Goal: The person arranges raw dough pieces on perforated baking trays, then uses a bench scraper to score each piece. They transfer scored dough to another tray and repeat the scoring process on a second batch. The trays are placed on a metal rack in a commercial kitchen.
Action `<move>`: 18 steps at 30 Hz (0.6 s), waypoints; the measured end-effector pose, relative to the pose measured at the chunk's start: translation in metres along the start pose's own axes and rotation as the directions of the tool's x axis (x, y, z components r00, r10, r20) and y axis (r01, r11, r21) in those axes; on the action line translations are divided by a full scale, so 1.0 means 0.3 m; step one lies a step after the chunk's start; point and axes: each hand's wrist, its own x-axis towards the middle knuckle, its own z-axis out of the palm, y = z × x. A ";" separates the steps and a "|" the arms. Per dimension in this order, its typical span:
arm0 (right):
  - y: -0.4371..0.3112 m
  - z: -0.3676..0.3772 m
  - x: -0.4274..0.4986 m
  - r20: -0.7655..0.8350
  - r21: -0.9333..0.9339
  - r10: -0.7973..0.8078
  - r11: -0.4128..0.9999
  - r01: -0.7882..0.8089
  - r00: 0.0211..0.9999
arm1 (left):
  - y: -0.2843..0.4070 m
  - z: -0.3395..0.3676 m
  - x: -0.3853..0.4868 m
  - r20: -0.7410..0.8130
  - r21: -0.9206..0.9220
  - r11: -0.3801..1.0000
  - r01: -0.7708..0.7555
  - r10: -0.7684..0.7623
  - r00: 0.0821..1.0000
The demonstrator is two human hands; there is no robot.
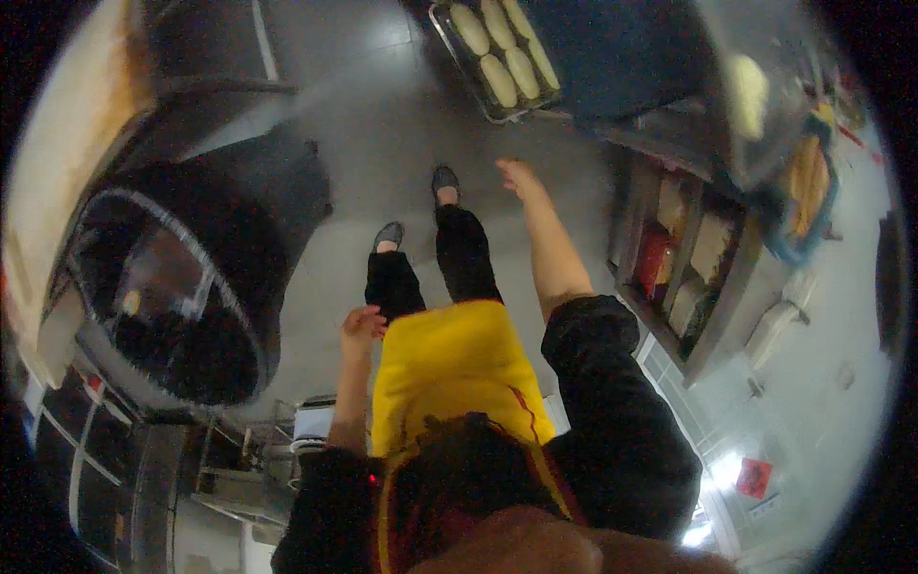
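Observation:
My left hand (pixel 362 326) hangs beside the yellow apron (pixel 452 344) at hip height, its fingers loosely bent and nothing in them. My right hand (pixel 518 178) reaches forward with the arm stretched out and holds nothing. Beyond it, a shallow metal tray (pixel 495 117) carries several pale, oblong pieces that look like dough (pixel 498 80), set in rows. A gap shows between the right fingers and the tray's near edge. Both hands are a little blurred.
A large, dark round vessel (pixel 190 226) with a light rim stands on my left. To the right is a shelf unit (pixel 685 359) holding a red object (pixel 652 262). A dark-topped surface (pixel 617 57) adjoins the tray. My shoes (pixel 445 183) are on the grey floor (pixel 323 287).

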 end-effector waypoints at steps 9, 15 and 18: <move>0.181 0.134 0.727 -0.196 0.631 0.167 0.776 -0.006 0.966 | -0.138 0.155 0.510 -0.016 -0.039 0.992 0.122 -0.123 0.992; 0.161 0.125 0.890 -0.057 0.868 -0.059 0.490 0.079 0.997 | -0.161 0.249 0.743 0.030 -0.002 0.995 0.098 -0.098 0.995; 0.137 0.098 0.858 -0.097 0.889 -0.032 0.446 0.101 0.995 | -0.101 0.282 0.853 0.061 0.030 0.996 0.088 -0.089 0.994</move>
